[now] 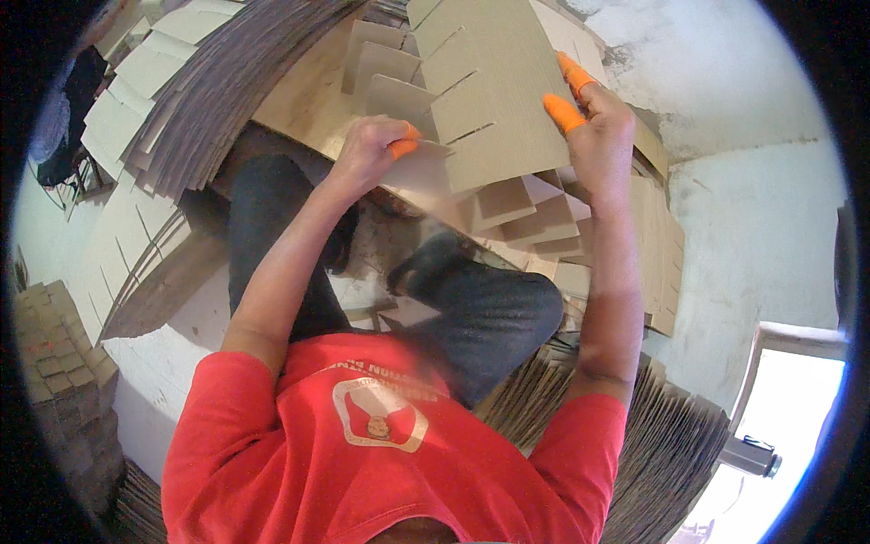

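Your left hand is positioned at the slotted side of the cardboard sheet, fingertips drawn together beside a small cardboard piece; whether they grip it cannot be determined. Your right hand grips the sheet's right edge, thumb against the near face. Orange covers fit over fingertips of both hands. The sheet is tilted above the wooden board, in front of your knees. Upright cardboard dividers stand left of the sheet; further cardboard panels are below its lower edge.
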A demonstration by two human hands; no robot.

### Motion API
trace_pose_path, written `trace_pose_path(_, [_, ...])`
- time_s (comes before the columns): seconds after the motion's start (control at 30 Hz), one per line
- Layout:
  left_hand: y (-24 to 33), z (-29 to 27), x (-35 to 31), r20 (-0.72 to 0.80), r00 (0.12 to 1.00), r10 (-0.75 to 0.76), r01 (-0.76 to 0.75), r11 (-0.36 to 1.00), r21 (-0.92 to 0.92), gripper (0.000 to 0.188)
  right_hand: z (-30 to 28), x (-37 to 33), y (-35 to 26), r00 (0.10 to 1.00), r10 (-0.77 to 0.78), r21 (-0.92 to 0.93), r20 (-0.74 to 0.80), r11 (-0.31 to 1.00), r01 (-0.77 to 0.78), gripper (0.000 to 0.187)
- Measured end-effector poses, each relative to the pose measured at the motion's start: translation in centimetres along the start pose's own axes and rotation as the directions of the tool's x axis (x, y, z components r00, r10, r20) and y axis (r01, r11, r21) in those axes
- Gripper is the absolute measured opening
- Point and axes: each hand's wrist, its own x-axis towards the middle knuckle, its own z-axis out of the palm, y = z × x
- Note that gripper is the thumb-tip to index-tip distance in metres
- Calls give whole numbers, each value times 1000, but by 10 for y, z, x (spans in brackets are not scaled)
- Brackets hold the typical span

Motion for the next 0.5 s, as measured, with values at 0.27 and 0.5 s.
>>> trace_pose_path(0.27, [-2,4,4,3,1000,20,-19,995,-98,5,6,-3,6,999,-45,13,-3,999,45,47])
trace_pose_path(0.5, [-14,2,-1,115,993,-9,8,1000,10,12,6,-5,10,1000,0,100,-24,995,3,46])
